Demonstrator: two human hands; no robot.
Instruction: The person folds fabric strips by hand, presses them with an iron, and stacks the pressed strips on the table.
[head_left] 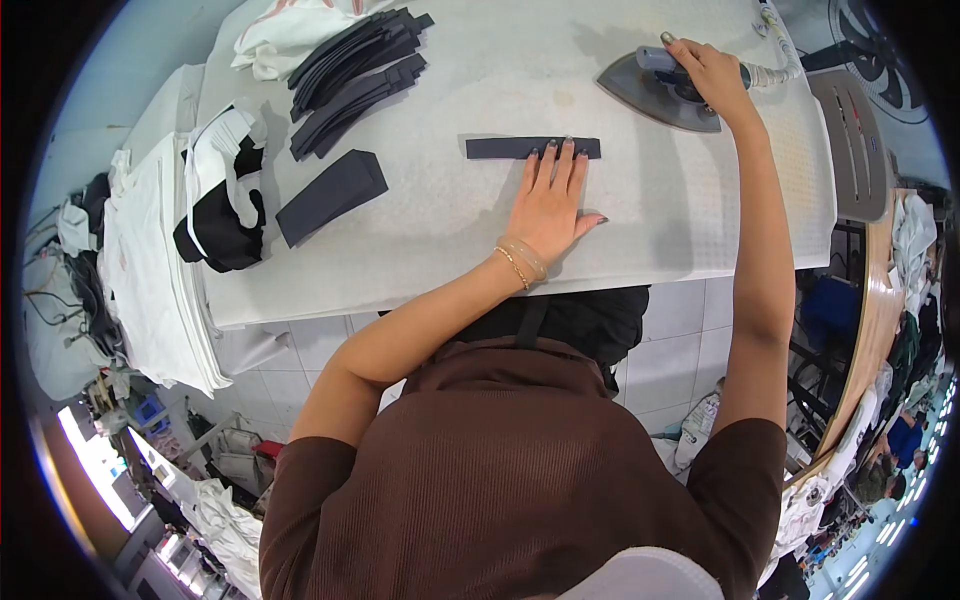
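Note:
My left hand lies with fingers stretched out, their tips on a dark grey fabric strip that is flat on the white-covered table. Off to the right, my right hand is wrapped round the handle of a clothes iron. The iron's pointed end faces left, and a wrapped cord runs from its back. Left of the strip, a stack of dark grey fabric pieces rests on the cover. Beyond it lie fanned piles of dark strips.
White cloth hangs over the table's left end, beside a black and white fabric bundle. More white fabric lies at the far left. A grey chair back and a fan stand at the right.

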